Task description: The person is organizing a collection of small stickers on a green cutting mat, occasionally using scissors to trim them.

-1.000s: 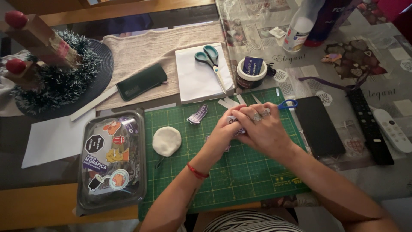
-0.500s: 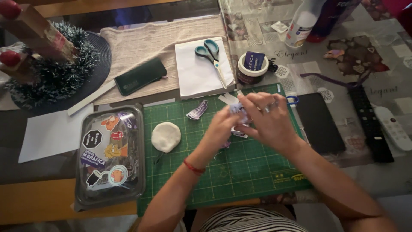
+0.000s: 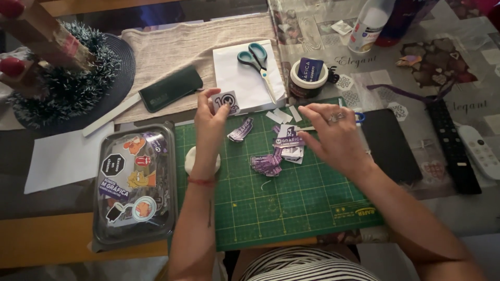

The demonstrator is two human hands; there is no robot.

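Note:
My left hand (image 3: 209, 120) pinches a small grey printed sticker (image 3: 227, 101) at the far left edge of the green cutting mat (image 3: 291, 203). My right hand (image 3: 333, 136) hovers palm down over the mat's upper middle, fingers spread, fingertips close to a pile of purple and white sticker cut-outs (image 3: 278, 152). One loose purple sticker (image 3: 241, 130) lies between the two hands. A white lump of putty (image 3: 188, 158) sits partly hidden behind my left wrist.
A clear plastic box with stickers on its lid (image 3: 133, 182) stands left of the mat. Teal-handled scissors (image 3: 256, 60) lie on white paper (image 3: 234, 78). A tape roll (image 3: 307, 79), black tablet (image 3: 388, 145), two remotes (image 3: 453, 143) and a tinsel decoration (image 3: 62, 78) surround the mat.
My hands, joined over the mat's top edge earlier, have parted: the left carried a small sticker up and left, the right stayed above the sticker pile, which now lies uncovered.

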